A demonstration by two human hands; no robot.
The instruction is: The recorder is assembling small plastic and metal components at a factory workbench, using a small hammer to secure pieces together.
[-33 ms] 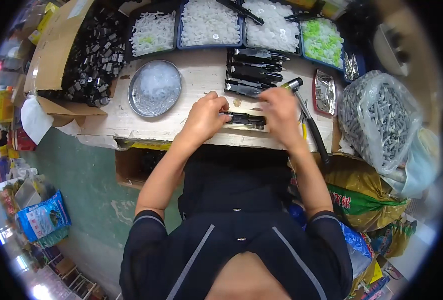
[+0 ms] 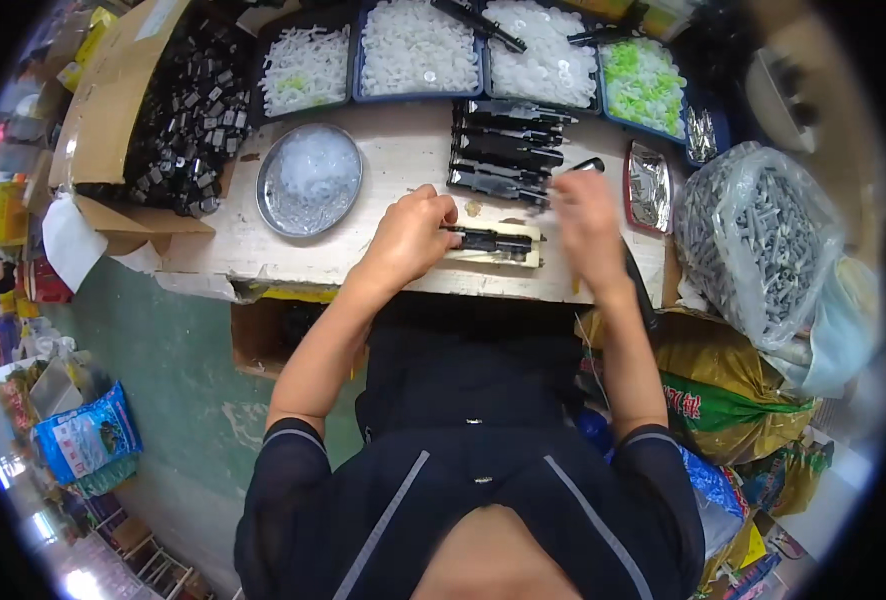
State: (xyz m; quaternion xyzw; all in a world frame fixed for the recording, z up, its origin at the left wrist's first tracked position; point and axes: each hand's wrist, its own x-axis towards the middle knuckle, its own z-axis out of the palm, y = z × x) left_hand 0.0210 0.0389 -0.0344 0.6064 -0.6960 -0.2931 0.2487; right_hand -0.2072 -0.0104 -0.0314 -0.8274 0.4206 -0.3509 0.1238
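Observation:
My left hand [image 2: 418,232] is closed, its thumb and fingers pinching the left end of a slim black part [image 2: 493,241]. That part lies in a cream-coloured block [image 2: 535,245] near the table's front edge. To the right of the block is my right hand [image 2: 591,225], smeared by motion. It covers the middle of a black-handled hammer [image 2: 641,292], and whether it grips it cannot be made out. Beyond the block, several similar black parts [image 2: 508,150] lie in a stack of rows.
A round metal dish [image 2: 266,190] with clear small pieces stands left. Trays of white [image 2: 421,48] and green-white pieces [image 2: 645,85] line the back. At left is a carton [image 2: 103,130] of black parts; at right, a red-edged tray [image 2: 650,215] and a bag of grey pieces [image 2: 763,240].
My right hand has moved right, off the block and over the hammer, uncovering the block's right end. My left hand stays at the black part.

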